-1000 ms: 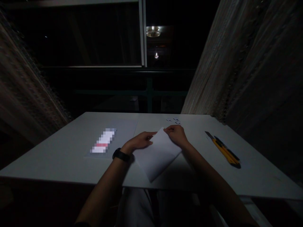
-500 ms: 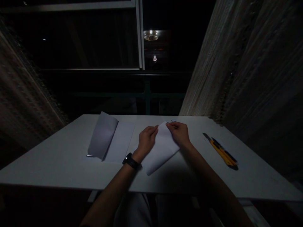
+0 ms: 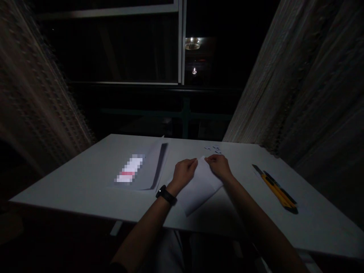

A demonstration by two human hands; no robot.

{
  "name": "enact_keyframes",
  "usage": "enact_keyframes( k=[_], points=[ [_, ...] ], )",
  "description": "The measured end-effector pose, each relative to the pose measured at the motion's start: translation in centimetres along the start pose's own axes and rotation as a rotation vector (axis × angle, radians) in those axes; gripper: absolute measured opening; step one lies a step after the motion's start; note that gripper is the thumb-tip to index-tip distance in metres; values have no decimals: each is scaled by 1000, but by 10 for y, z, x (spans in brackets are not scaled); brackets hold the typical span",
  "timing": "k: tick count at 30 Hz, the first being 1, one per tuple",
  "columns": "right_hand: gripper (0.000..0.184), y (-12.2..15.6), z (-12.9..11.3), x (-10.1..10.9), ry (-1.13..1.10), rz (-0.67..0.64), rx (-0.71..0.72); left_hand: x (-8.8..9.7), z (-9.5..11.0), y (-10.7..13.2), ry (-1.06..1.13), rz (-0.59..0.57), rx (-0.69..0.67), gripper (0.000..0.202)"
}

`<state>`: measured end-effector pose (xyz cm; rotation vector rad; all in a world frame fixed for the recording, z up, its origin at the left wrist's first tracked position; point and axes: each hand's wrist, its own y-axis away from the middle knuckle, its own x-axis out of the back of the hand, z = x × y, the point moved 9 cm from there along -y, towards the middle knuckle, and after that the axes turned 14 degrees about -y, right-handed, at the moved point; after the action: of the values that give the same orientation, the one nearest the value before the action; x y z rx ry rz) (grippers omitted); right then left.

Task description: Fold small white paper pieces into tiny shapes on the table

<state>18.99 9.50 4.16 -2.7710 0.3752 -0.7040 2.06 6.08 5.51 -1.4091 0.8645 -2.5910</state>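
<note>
A folded white sheet of paper (image 3: 199, 189) lies on the white table (image 3: 85, 185) in front of me. My left hand (image 3: 184, 173), with a black watch on the wrist, pinches the paper's far edge on the left. My right hand (image 3: 219, 166) pinches the same edge on the right, close to the far corner. Both hands are closed on the paper and nearly touch each other.
A stack of white sheets (image 3: 142, 168) lies to the left. A yellow utility knife and a dark pen (image 3: 277, 189) lie at the right. Small paper scraps (image 3: 213, 149) sit beyond my hands. Curtains hang on both sides of a dark window (image 3: 182, 76).
My left hand moved up the paper to its far edge beside the right hand. The curled sheet on the left stack has settled flat. The view shifted a little.
</note>
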Motion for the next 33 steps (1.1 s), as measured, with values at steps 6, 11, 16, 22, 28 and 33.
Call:
enact_keyframes(
  k=[6, 11, 16, 22, 28, 33],
  points=[
    [21, 4, -1, -19, -16, -151, 77, 60, -8, 16, -174, 186, 12, 37],
    [22, 28, -39, -81, -284, -581, 233, 119, -101, 35, -685, 72, 380, 52],
    [13, 68, -95, -154, -254, -911, 421, 136, -167, 60, -940, -128, 581, 74],
    [34, 93, -106, -192, 39, -984, 504, 127, -174, 74, -912, -168, 565, 71],
    [44, 99, -94, -193, 125, -954, 546, 130, -172, 73, -892, -137, 577, 60],
    [44, 100, -95, -195, 124, -969, 542, 123, -162, 70, -890, -114, 548, 58]
  ],
)
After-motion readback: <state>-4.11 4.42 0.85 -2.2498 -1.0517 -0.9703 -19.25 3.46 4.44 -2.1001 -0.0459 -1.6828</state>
